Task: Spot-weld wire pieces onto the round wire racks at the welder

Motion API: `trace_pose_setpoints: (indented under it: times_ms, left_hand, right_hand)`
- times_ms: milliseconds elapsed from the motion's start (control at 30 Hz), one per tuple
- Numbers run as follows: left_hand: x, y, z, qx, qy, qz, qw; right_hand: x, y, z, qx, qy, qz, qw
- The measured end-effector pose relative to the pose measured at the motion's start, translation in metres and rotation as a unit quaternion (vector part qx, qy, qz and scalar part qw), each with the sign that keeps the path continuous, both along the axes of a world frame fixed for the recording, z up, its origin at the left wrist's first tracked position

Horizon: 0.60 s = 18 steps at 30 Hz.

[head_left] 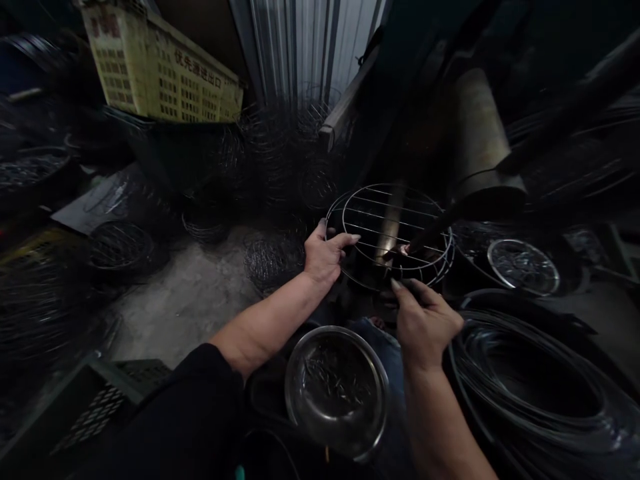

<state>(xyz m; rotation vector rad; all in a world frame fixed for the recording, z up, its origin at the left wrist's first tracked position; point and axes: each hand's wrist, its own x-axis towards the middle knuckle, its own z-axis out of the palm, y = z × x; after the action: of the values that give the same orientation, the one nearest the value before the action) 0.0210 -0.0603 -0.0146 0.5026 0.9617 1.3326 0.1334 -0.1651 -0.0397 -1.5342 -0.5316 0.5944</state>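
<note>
My left hand (327,252) grips the left edge of a round wire rack (367,230), thumb lying over its wires. The rack is a metal ring crossed by thin parallel bars, with further wire rings below. It is held around a brass-coloured rod (393,227), beside the tip of a dark arm (435,230). My right hand (425,320) is closed in a pinch at the rack's near edge; what lies between its fingertips is too small to make out. Below the hands, a shiny metal bowl (340,427) holds small metal pieces (337,380).
A thick cylinder (483,133) overhangs the rack at right. Coiled wire (530,373) lies in a dark tub at lower right, near a small dish (523,267). Wire frames (270,260) stand on the floor at left. A yellow crate (165,73) stands behind; a green crate (105,400) is lower left.
</note>
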Motion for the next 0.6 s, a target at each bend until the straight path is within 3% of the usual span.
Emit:
trace_pose_setpoints:
  times_ms: [300, 600]
  left_hand:
    - [-0.003, 0.008, 0.001, 0.003, -0.026, -0.022, 0.999]
    - [-0.001, 0.019, 0.003, 0.008, 0.005, -0.024, 1.000]
  right_hand:
    - [-0.009, 0.006, -0.003, 0.066, -0.087, -0.044, 0.993]
    - [-0.006, 0.016, -0.009, 0.103, -0.076, -0.052, 0.990]
